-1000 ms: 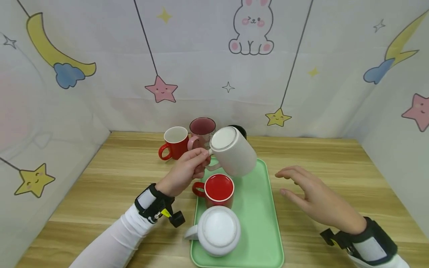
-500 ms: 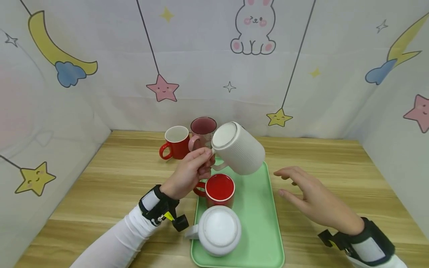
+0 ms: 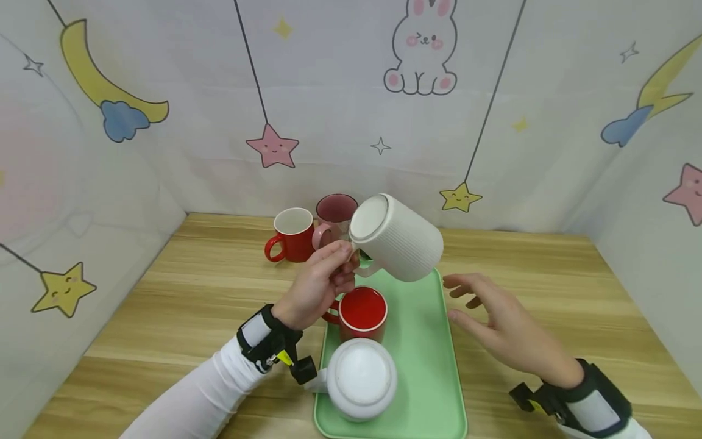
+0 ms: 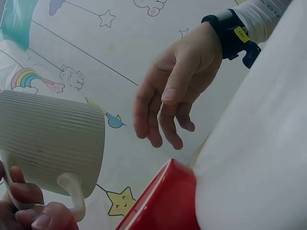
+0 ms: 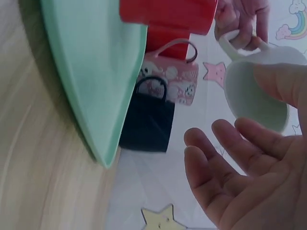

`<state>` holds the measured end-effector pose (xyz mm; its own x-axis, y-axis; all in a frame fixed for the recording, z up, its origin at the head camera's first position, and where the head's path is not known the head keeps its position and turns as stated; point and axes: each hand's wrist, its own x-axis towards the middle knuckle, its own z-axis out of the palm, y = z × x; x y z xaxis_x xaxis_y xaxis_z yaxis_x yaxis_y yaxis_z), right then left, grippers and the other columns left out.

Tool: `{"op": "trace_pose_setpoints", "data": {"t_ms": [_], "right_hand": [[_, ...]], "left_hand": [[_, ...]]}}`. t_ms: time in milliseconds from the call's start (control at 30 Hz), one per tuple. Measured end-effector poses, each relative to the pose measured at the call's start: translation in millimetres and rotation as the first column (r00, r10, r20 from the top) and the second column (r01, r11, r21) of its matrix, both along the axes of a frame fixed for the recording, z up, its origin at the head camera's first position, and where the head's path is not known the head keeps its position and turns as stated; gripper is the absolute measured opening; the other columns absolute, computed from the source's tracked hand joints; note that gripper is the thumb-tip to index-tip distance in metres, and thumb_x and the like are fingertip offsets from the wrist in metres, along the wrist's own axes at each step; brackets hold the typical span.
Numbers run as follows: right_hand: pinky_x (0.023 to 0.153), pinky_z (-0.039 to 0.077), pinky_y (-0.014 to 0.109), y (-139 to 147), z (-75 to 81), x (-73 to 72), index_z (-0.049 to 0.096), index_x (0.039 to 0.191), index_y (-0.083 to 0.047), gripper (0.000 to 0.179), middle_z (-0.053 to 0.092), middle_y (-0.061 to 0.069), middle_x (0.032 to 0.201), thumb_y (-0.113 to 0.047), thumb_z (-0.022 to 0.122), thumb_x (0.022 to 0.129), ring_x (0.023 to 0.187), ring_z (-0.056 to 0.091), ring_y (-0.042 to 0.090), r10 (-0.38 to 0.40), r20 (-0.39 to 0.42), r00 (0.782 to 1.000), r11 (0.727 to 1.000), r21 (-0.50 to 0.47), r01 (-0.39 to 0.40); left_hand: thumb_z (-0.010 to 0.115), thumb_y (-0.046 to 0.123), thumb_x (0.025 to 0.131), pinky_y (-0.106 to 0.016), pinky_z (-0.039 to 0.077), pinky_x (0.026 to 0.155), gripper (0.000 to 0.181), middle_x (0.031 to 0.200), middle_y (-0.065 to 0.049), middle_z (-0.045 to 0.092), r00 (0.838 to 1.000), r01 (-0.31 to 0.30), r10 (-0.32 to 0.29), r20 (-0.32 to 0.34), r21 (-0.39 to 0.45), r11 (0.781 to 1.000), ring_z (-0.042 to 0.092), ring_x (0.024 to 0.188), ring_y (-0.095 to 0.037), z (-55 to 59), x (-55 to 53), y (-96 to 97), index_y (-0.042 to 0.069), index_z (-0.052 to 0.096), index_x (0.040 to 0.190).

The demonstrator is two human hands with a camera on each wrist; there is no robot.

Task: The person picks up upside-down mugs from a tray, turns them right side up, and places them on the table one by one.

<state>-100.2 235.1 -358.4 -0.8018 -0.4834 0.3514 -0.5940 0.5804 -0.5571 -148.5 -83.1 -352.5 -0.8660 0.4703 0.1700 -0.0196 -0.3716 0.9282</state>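
Note:
My left hand grips the handle of a ribbed white mug and holds it in the air, tilted with its base up to the left and its mouth down to the right. That mouth shows in the right wrist view, where the mug's pale inside is visible. Over the right edge of the green tray hovers my right hand, fingers loosely bent, holding nothing. On the tray a red mug stands upright with its handle left. In front of it a white mug sits upside down.
Behind the tray on the wooden table stand a red mug with a white inside and a pink patterned mug. A black mug beside them shows in the right wrist view. Printed cloth walls surround the table.
My left hand has moved slightly right with the white mug, which now tilts further towards lying on its side. My right hand has shifted slightly left.

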Motion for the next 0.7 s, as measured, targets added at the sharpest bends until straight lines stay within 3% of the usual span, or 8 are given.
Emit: {"op": "trace_pose_setpoints", "data": {"t_ms": [233, 333, 400, 467, 533, 700], "right_hand": [[0.084, 0.053, 0.033, -27.4, -1.1, -5.6, 0.051, 0.139, -0.016, 0.045, 0.058, -0.006, 0.128, -0.030, 0.064, 0.098, 0.110, 0.060, 0.015, -0.002, 0.194, 0.981, 0.986, -0.165, 0.035], [0.085, 0.054, 0.035, -42.5, 1.2, -8.8, 0.050, 0.138, -0.015, 0.044, 0.058, -0.002, 0.128, -0.029, 0.064, 0.098, 0.111, 0.060, 0.018, 0.021, 0.283, 0.959, 0.962, -0.266, 0.057], [0.085, 0.054, 0.039, -52.5, 3.2, -10.6, 0.049, 0.137, -0.014, 0.043, 0.058, 0.003, 0.127, -0.027, 0.063, 0.099, 0.110, 0.061, 0.021, 0.066, 0.339, 0.939, 0.933, -0.356, 0.063], [0.084, 0.054, 0.041, -62.2, 4.8, -11.8, 0.049, 0.135, -0.011, 0.039, 0.058, 0.008, 0.125, -0.025, 0.060, 0.100, 0.109, 0.061, 0.025, 0.123, 0.384, 0.915, 0.891, -0.449, 0.069], [0.083, 0.054, 0.040, -70.8, 5.5, -12.6, 0.048, 0.134, -0.007, 0.037, 0.056, 0.014, 0.125, -0.023, 0.057, 0.102, 0.107, 0.061, 0.029, 0.192, 0.417, 0.888, 0.833, -0.548, 0.077], [0.076, 0.051, 0.029, -85.7, 3.6, -12.1, 0.048, 0.132, -0.001, 0.030, 0.053, 0.015, 0.122, -0.017, 0.048, 0.106, 0.099, 0.058, 0.027, 0.362, 0.394, 0.845, 0.638, -0.766, 0.083]], "left_hand": [[0.035, 0.022, 0.109, -0.026, 0.032, 0.065, 0.022, 0.085, -0.007, 0.037, 0.999, 0.037, -0.038, 0.013, 0.086, 0.996, 0.034, 0.075, -0.017, 4.5, 3.4, 14.5, 0.010, 0.045, 0.094], [0.033, 0.023, 0.109, -0.026, 0.031, 0.064, 0.024, 0.085, -0.006, 0.037, 0.998, 0.063, -0.065, 0.015, 0.137, 0.989, 0.033, 0.074, -0.016, 5.7, 5.0, 21.1, 0.011, 0.045, 0.092], [0.032, 0.024, 0.109, -0.026, 0.029, 0.064, 0.026, 0.085, -0.005, 0.036, 0.996, 0.085, -0.089, 0.015, 0.173, 0.981, 0.032, 0.073, -0.016, 6.1, 6.0, 25.3, 0.012, 0.045, 0.091], [0.030, 0.025, 0.109, -0.026, 0.028, 0.063, 0.028, 0.084, -0.004, 0.036, 0.994, 0.104, -0.109, 0.010, 0.206, 0.973, 0.031, 0.072, -0.015, 6.1, 7.0, 29.0, 0.012, 0.045, 0.089], [0.028, 0.026, 0.109, -0.026, 0.027, 0.062, 0.030, 0.083, -0.003, 0.035, 0.992, 0.124, -0.128, 0.003, 0.237, 0.964, 0.029, 0.071, -0.016, 6.5, 8.1, 32.1, 0.012, 0.045, 0.088], [0.024, 0.028, 0.110, -0.026, 0.026, 0.062, 0.034, 0.083, -0.002, 0.033, 0.983, 0.174, -0.182, -0.003, 0.296, 0.939, 0.028, 0.069, -0.016, 7.9, 11.5, 37.2, 0.012, 0.042, 0.087]]}}
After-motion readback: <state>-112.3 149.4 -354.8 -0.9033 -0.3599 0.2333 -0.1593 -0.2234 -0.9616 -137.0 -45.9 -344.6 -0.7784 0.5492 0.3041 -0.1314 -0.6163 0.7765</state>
